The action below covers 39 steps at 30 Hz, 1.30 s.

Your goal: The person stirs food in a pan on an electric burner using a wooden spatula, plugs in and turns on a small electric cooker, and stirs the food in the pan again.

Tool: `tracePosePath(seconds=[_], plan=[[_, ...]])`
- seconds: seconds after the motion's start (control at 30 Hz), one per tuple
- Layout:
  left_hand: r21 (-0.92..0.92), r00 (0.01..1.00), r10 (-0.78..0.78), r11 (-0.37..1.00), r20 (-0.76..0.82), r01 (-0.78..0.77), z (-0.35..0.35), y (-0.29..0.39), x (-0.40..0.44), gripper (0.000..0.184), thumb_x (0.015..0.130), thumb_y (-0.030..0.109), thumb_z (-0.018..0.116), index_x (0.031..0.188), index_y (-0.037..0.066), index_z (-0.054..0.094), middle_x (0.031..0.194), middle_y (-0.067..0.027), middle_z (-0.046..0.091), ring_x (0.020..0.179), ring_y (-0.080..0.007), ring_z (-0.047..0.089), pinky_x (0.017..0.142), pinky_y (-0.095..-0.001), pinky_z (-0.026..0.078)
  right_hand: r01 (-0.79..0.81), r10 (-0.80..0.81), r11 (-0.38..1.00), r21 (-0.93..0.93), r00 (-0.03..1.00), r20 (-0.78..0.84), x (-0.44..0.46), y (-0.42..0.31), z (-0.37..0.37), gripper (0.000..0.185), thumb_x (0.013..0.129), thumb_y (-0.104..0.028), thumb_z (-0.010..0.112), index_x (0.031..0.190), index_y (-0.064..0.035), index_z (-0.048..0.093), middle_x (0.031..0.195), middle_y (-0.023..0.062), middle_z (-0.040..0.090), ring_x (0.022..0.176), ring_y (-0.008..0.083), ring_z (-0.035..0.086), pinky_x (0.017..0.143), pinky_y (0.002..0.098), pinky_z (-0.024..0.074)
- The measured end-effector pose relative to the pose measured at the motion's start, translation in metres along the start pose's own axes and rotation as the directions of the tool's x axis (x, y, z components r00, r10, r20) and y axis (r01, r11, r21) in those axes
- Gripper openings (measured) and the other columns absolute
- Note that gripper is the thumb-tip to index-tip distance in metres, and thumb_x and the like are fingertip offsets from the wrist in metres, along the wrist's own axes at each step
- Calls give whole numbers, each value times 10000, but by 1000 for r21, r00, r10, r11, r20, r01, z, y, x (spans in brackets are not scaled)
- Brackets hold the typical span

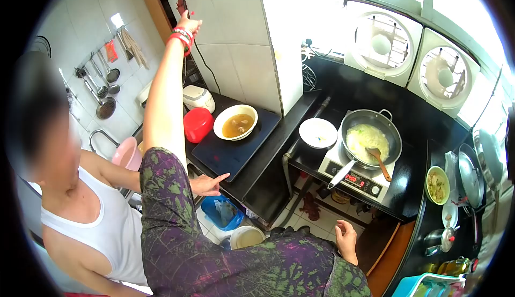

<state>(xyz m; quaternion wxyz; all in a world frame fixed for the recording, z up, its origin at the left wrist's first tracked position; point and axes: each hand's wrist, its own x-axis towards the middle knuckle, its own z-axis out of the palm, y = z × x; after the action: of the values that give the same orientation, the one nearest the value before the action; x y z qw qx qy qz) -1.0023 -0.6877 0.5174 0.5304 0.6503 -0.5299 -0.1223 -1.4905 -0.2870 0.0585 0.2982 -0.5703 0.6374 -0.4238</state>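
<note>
My left arm stretches up and away to the tiled wall. My left hand, with red bands at the wrist, is beside a black power cord and a small dark red item. Its fingers look extended and apart, with nothing visible in them; whether they touch the cord I cannot tell. Down at the front, my right hand hangs with fingers loosely bent, holding nothing. Beyond it, a wok with pale food and a wooden spatula stands on an induction cooker with a lit display.
On my left, a person in a white tank top points with a hand near a black flat board. A soup bowl sits on it, near a red bowl. A white plate is beside the cooker.
</note>
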Motion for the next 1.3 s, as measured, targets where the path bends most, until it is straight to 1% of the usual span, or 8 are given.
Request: tracePosePath(seconds=[0.3,0.57,0.63,0.7,0.77,0.93,1.17,1.3], plan=[[-31,984,176,984,11,-175,3,36,16,759,828,139,661,1446,176,220,658,38,534,479,-47,464,394,-205,384,-24,24,1000,8,1000,-8,5,1,2,216,814,-51,623,1027,-15,617,884,123,647,792,212,644,716,304,510],[113,993,57,991,104,-69,-19,-45,56,636,859,145,594,1402,35,281,935,-158,598,708,-203,577,559,-370,489,-52,52,999,-9,998,26,4,9,-1,215,813,-34,627,1025,-5,605,912,135,627,819,225,644,725,311,511],[143,956,-219,971,196,193,-21,-78,51,501,836,162,659,1284,146,437,636,53,516,475,-45,464,389,-195,379,-75,75,997,-5,997,33,6,10,-3,214,818,-34,621,1030,-1,604,920,138,628,829,226,644,728,311,511],[187,945,-270,953,182,237,-22,-121,30,179,868,226,612,777,124,497,600,51,495,449,-54,437,358,-204,333,-96,96,995,-8,995,26,7,10,-3,211,829,-39,612,1035,5,601,926,141,630,842,227,644,734,314,510],[338,911,-373,892,178,299,-23,-165,11,192,896,208,534,739,115,475,593,16,488,464,-96,447,376,-240,346,-98,99,995,-26,994,49,11,9,-2,208,833,-41,609,1036,5,601,928,142,629,844,229,644,738,316,511],[533,910,-399,797,112,284,-8,-359,8,614,794,3,476,1384,150,392,687,-74,583,535,-150,522,445,-313,422,-94,97,994,-51,993,64,23,8,0,218,841,-69,613,1049,-2,608,911,129,663,860,209,649,763,299,505],[437,750,-656,700,84,564,6,-360,-24,821,750,-35,557,1456,209,217,668,-82,576,481,-148,508,381,-298,378,-94,105,989,-117,990,91,36,-2,2,219,828,-63,625,1040,-10,615,902,131,664,845,207,651,748,303,502],[410,911,-412,834,14,370,-7,-332,6,768,763,46,603,1429,142,232,754,-107,603,494,-146,525,392,-304,400,-122,135,986,-118,985,104,38,-1,3,219,828,-58,622,1041,-9,614,900,129,664,835,204,650,745,303,501]])
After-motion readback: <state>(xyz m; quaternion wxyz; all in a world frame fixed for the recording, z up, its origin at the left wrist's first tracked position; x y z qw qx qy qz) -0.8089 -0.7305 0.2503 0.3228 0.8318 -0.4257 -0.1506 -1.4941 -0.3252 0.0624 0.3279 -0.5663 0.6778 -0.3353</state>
